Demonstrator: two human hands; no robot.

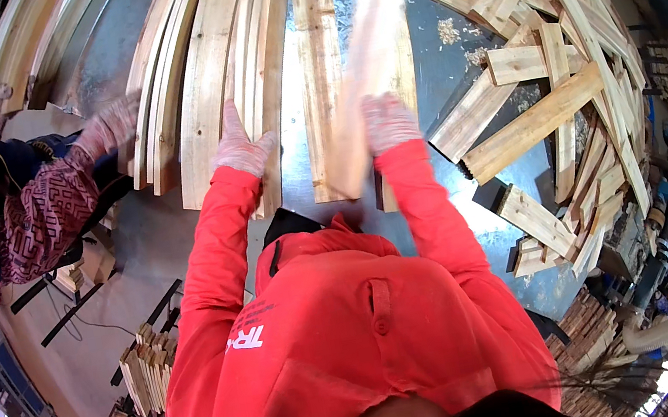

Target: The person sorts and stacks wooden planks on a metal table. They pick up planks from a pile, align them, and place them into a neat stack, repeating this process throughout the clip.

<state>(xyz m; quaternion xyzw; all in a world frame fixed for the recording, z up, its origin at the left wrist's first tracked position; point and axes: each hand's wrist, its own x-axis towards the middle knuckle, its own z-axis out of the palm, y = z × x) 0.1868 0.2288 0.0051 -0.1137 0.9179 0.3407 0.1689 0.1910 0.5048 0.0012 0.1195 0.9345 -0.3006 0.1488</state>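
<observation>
**Pale wood on a steel bench**

Pale boards cover the bench (453,74). Our left hand (240,149), gloved, lies flat with fingers spread on the stack (215,78) of long planks. Our right hand (388,122), also gloved, is closed round a plank (365,53) that reads blurred, so its exact tilt is unclear; it stands over a flat board (319,78) just beside the stack. Offcuts (542,76) are heaped at right. A co-worker's gloved hand (108,127) touches the stack's left edge.

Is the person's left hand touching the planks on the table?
Touching. In the head view the gloved left hand lies flat on the row of planks, fingers spread on the wood, with no gap visible between them.
</observation>
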